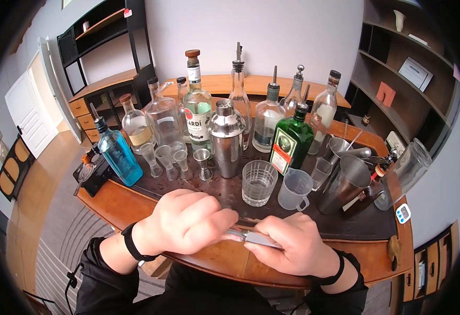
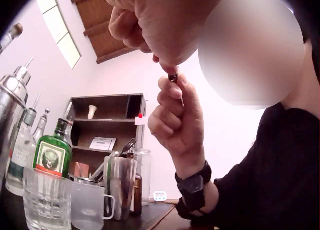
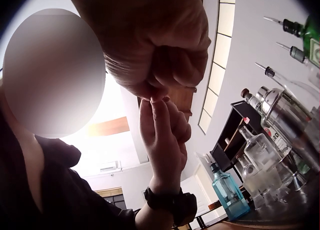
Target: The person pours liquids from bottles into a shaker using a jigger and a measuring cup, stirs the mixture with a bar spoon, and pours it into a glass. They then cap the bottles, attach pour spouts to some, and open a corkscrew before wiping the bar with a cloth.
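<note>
Held out over the table's front edge is a slim silver metal tool (image 1: 261, 239) with a small joint near its middle; its exact kind is hard to make out. My right hand (image 1: 298, 244) grips the broad end, thumb along it. The left hand (image 1: 190, 223) pinches the narrow end, its fingers curled and hiding the tip. In the left wrist view, a dark bit of the tool shows between both hands' fingertips. Just beyond the hands stand a cut-glass tumbler (image 1: 259, 184) and a clear plastic measuring jug (image 1: 294, 190).
Behind stand a steel cocktail shaker (image 1: 226, 139), a green bottle (image 1: 290, 137), a blue bottle (image 1: 118, 153) and several clear bottles. Small glasses and a metal jigger (image 1: 202, 164) line the left side. At the right are a metal mixing tin (image 1: 348, 181) and a small timer (image 1: 403, 213).
</note>
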The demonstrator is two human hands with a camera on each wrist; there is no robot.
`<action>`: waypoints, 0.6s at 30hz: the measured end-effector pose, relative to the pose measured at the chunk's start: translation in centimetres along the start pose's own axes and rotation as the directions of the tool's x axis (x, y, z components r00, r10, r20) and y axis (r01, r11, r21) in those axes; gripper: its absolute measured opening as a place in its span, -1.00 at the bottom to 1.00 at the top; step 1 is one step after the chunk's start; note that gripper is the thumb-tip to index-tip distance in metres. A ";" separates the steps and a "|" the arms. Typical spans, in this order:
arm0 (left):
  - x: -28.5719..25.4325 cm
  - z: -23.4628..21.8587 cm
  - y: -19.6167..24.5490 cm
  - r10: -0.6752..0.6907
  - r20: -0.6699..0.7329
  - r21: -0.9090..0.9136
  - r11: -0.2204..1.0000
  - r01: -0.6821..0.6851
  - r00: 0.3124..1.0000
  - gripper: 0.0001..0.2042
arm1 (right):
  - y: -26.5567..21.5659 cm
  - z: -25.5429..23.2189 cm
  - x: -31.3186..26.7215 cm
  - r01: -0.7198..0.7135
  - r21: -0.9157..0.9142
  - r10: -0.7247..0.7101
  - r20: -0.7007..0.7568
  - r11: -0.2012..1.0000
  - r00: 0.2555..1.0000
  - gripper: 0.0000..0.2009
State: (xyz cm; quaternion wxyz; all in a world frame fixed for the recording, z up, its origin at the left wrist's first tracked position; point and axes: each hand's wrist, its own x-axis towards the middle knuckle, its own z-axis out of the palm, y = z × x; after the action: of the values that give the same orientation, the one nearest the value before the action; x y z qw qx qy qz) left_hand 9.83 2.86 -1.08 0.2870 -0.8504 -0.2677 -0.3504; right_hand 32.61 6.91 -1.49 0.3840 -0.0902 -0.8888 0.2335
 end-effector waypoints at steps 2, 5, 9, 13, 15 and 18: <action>0.4 -0.3 -0.2 -0.119 0.147 -0.252 0.956 0.153 0.982 -0.61 | -0.4 -0.8 0.2 -0.098 0.056 0.097 0.025 0.994 0.995 -0.82; 0.0 -0.3 0.2 -0.333 0.140 -0.471 0.806 0.358 0.933 -0.58 | -0.8 -2.4 0.3 -0.270 0.138 0.262 0.074 0.953 0.962 -0.86; 0.7 -1.2 0.5 -0.363 0.283 -0.457 0.763 0.458 0.888 -0.65 | -0.8 -2.8 0.5 -0.439 0.295 0.398 0.189 0.849 0.898 -0.84; 1.2 -1.7 -0.1 -0.327 0.324 -0.410 0.797 0.443 0.888 -0.70 | -0.5 -2.5 0.3 -0.441 0.323 0.391 0.209 0.837 0.896 -0.84; 1.5 -1.9 -0.3 -0.264 0.317 -0.365 0.853 0.374 0.911 -0.75 | -0.4 -2.5 0.3 -0.420 0.328 0.369 0.208 0.846 0.906 -0.83; 1.7 -1.9 -0.1 -0.276 0.305 -0.319 0.872 0.371 0.911 -0.75 | -0.7 -3.1 0.4 -0.406 0.231 0.352 0.240 0.884 0.905 -0.83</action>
State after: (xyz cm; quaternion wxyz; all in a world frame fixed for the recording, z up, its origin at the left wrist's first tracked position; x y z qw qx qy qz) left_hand 9.95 2.13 1.33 0.0225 -0.8687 -0.3704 -0.3279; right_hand 34.63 7.49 0.99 0.2524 -0.1856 -0.8451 0.4331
